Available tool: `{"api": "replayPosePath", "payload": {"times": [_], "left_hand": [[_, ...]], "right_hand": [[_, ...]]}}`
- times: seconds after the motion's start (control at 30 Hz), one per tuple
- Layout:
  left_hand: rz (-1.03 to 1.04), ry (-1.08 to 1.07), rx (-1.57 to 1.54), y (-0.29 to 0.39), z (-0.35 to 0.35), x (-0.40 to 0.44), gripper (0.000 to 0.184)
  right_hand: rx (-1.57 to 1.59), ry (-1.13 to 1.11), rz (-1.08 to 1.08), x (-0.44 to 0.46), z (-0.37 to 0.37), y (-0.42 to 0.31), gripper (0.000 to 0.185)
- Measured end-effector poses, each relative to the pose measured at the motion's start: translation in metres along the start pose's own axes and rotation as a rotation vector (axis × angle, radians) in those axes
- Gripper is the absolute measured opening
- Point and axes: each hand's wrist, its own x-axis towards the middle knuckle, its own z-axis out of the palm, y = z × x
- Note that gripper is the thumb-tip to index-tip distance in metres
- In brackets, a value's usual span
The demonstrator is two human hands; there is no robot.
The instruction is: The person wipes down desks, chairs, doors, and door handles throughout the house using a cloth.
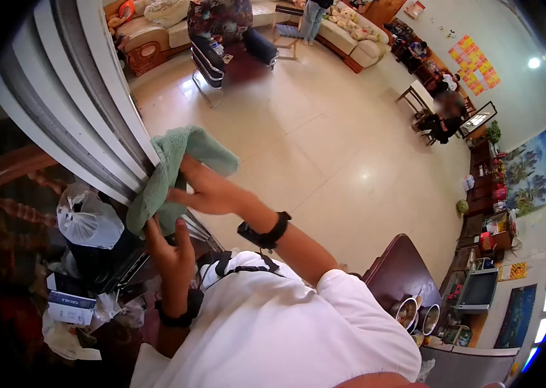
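A light green towel is draped over the end of a white ridged frame at the upper left. My right hand reaches in from the right, its fingers gripping the towel and partly hidden in its folds. Below it, my left hand has its fingertips on the towel's lower edge, with the thumb pointing up. The fingers' far sides are covered by the cloth. Both wrists wear black bands.
A white plastic bag and a blue-white carton lie left of my left arm. A dark red table with bowls stands to the right. Chairs, sofas and several people are farther off across the tiled floor.
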Motion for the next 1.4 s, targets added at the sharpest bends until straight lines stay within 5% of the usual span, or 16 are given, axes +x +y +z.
{"api": "replayPosePath", "payload": {"times": [0.03, 0.17, 0.33, 0.43, 0.6, 0.67, 0.73, 0.9, 0.97, 1.03, 1.17, 1.23, 1.3, 1.4], "left_hand": [[0.002, -0.003, 0.009, -0.003, 0.0, -0.002, 0.041], [-0.03, 0.007, 0.163, -0.017, -0.01, 0.007, 0.034], [-0.179, 0.006, 0.174, -0.026, -0.027, 0.012, 0.026], [-0.085, 0.145, 0.373, -0.03, -0.024, 0.013, 0.019], [0.285, -0.052, 0.012, 0.01, 0.035, 0.003, 0.016], [0.122, -0.032, -0.1, -0.004, 0.08, 0.015, 0.016], [-0.07, -0.119, -0.344, -0.004, 0.118, 0.028, 0.017], [-0.038, -0.323, -0.613, 0.005, 0.227, 0.053, 0.028], [0.007, -0.714, -0.731, 0.009, 0.252, 0.082, 0.028], [-0.041, -0.774, -0.857, 0.006, 0.28, 0.114, 0.028], [0.081, -0.748, -0.992, 0.001, 0.354, 0.181, 0.028], [-0.015, -0.8, -1.136, 0.014, 0.398, 0.196, 0.031], [0.169, -1.054, -1.052, 0.016, 0.432, 0.225, 0.031], [0.298, -1.114, -0.928, -0.004, 0.471, 0.238, 0.033]], "right_hand": [[0.009, 0.044, -0.132, -0.003, 0.017, 0.01, 0.051], [0.086, -0.037, 0.168, -0.036, 0.047, 0.034, 0.043], [-0.055, -0.125, 0.185, -0.041, 0.027, 0.023, 0.027], [-0.045, 0.064, 0.028, -0.014, 0.007, 0.0, 0.029], [0.011, 0.128, -0.192, 0.005, -0.017, 0.011, 0.038], [0.334, -0.144, -0.025, -0.021, -0.027, 0.058, 0.043], [0.043, 0.054, 0.086, -0.064, -0.031, 0.092, 0.041], [-0.153, -0.097, 0.39, -0.153, -0.1, 0.182, 0.03], [-0.157, -0.152, 0.504, -0.174, -0.129, 0.208, 0.03], [-0.122, -0.134, 0.621, -0.187, -0.147, 0.238, 0.029], [-0.061, 0.046, 0.768, -0.2, -0.191, 0.306, 0.029], [-0.003, 0.206, 0.862, -0.205, -0.229, 0.333, 0.029], [0.13, 0.458, 0.88, -0.188, -0.263, 0.373, 0.029], [0.358, 0.783, 0.794, -0.16, -0.309, 0.441, 0.029]]}}
